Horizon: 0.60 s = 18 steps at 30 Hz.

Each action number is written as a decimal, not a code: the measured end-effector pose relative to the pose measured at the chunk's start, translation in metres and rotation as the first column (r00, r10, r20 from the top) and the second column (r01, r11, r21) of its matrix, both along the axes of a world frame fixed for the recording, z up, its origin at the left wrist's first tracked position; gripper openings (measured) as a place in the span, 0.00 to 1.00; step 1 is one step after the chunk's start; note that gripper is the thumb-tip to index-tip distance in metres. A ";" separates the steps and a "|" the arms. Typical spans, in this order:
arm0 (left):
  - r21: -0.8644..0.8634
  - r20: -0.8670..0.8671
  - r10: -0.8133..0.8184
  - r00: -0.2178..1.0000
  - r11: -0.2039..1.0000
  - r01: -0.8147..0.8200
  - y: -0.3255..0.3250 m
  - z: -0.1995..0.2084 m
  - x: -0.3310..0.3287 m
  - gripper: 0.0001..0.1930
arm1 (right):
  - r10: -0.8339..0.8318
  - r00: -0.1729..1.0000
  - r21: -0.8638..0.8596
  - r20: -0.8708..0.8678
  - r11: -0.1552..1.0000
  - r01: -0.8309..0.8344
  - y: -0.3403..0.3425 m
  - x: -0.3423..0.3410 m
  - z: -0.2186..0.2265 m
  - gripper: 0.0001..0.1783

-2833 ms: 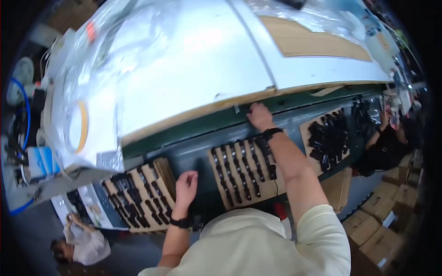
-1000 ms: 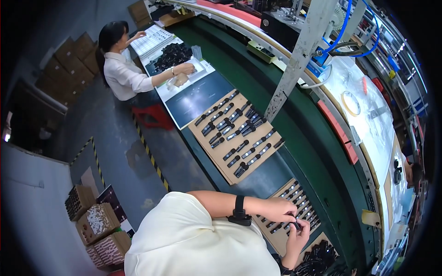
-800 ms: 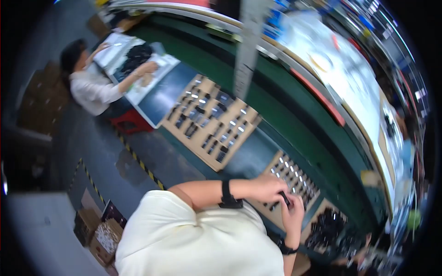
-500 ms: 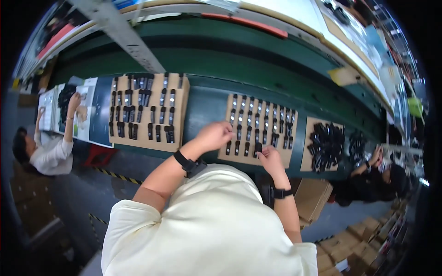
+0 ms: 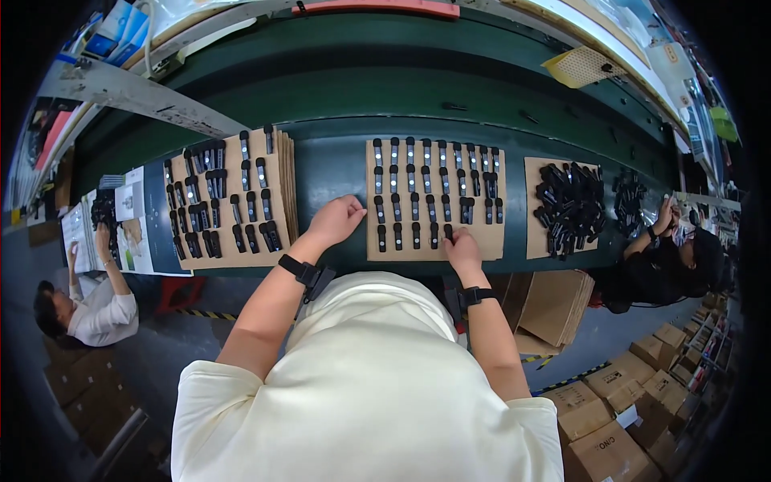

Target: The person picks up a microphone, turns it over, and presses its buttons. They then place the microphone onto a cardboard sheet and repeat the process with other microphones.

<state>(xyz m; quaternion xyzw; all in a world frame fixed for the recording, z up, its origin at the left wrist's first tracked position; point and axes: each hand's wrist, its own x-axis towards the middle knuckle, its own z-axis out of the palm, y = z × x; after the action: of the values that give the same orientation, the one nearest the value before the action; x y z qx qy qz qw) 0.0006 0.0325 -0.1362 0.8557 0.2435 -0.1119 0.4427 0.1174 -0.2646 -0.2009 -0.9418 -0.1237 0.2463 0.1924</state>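
Right hand (image 5: 463, 247) is clamped on a black device (image 5: 448, 230), by its lower end; the device is located in the bottom row on the middle cardboard sheet (image 5: 484, 251), right of four similar ones, its upper end pointed away from the wearer; left hand (image 5: 337, 218) is held over the bench (image 5: 331, 165), just beside that sheet's left edge, fingers curled; whether its fingertips meet cannot be told, and nothing is seen in it.

Four rows of devices are laid out on the middle sheet; the upper rows run across to its right side (a few devices there are set in close pairs). More rows are carried by a cardboard stack (image 5: 285, 189) on the left; on the right, a jumbled pile (image 5: 570, 209) is borne by another cardboard sheet (image 5: 532, 233), with a smaller heap (image 5: 629, 201) just beyond. Both wrists are strapped in black. A white-sleeved person (image 5: 104, 316) is seen far left, a dark-clothed person (image 5: 675, 271) far right; cartons (image 5: 606, 451) are stacked on the floor, lower right.
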 end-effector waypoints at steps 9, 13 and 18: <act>-0.028 0.043 0.016 0.999 1.000 -0.015 0.003 0.001 0.035 0.09 | -0.071 0.997 0.117 0.021 0.991 0.068 -0.014 0.018 0.022 0.14; 0.006 0.121 0.050 0.991 0.999 -0.051 0.019 0.019 0.076 0.09 | -0.067 0.997 0.102 -0.024 0.992 0.070 -0.034 0.069 0.048 0.14; 0.417 0.043 -0.159 0.986 0.900 0.127 0.039 0.039 0.153 0.10 | -0.004 0.964 0.119 0.266 0.992 -0.028 -0.073 0.169 0.054 0.11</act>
<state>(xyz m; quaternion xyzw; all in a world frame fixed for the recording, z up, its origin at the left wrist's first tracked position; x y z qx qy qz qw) 0.1537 0.0718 -0.0972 0.9490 0.1812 -0.0573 0.2516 0.2866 -0.3378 -0.1467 -0.9520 -0.1690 0.1109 0.2297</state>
